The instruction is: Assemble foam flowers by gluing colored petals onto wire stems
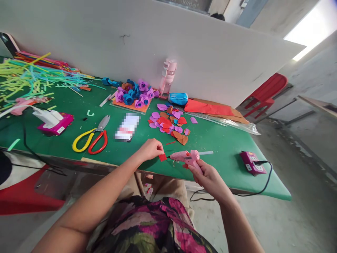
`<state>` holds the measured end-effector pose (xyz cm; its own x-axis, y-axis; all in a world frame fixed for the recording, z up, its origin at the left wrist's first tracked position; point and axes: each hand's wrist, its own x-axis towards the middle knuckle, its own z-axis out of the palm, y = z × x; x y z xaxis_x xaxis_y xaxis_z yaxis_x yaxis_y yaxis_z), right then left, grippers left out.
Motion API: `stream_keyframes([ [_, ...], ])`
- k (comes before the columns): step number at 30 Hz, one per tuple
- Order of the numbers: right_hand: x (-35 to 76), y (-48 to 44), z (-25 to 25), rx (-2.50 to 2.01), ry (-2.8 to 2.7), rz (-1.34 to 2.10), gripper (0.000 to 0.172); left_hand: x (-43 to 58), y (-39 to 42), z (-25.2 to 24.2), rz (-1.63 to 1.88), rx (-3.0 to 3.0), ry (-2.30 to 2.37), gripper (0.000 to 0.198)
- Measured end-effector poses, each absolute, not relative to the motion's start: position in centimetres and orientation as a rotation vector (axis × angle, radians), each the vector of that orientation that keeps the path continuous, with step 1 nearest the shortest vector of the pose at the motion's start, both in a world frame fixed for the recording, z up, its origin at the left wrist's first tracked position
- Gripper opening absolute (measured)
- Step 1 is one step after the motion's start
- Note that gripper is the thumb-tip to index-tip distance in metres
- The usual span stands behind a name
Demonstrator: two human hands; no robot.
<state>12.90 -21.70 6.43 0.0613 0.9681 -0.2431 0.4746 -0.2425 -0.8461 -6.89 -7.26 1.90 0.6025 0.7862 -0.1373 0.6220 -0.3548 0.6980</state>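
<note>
Between the fingertips of my left hand (152, 150) is a small red paper piece (163, 157), pinched at its upper left. My right hand (207, 176) is wrapped round the handle of a pink glue gun (185, 156). The gun's dark nozzle points left and meets or nearly touches the red piece; I cannot tell which. A clear glue stick (206, 153) pokes out of the gun's back. Just beyond my hands lies a loose pile of purple, red and brown paper petals (165, 123). A thin red strip (170, 143) rests near my left fingertips.
Left of me are yellow-and-red-handled scissors (97, 135), a blurred phone (127, 127) and a magenta power socket (56, 123). Paper flowers (135, 93), a pink bottle (167, 79) and a blue roll (178, 98) stand along the white partition (131, 38). Another socket (252, 163), with a cord, sits at right.
</note>
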Motion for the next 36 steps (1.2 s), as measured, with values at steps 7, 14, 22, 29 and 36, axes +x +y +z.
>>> stream_keyframes([
  [7,12.2,-20.9,6.5,-1.779,-1.685,1.009,0.037,-6.9,-7.3,1.9,0.289,2.085,1.109,0.012],
  [14,11.8,-20.7,6.0,-1.746,-1.774,0.931,0.035,-6.9,-7.1,1.7,0.288,2.072,1.1,0.011],
  [22,11.4,-20.6,6.5,-1.731,-1.814,0.894,0.032,-6.9,-7.1,1.8,0.288,2.071,1.089,0.012],
  [29,11.3,-20.6,6.7,-1.711,-1.849,0.889,0.03,-6.9,-7.0,1.8,0.274,2.072,1.094,0.012],
  [36,11.3,-20.6,6.6,-1.712,-1.845,0.882,0.028,-6.9,-7.0,1.6,0.292,2.076,1.09,0.01],
])
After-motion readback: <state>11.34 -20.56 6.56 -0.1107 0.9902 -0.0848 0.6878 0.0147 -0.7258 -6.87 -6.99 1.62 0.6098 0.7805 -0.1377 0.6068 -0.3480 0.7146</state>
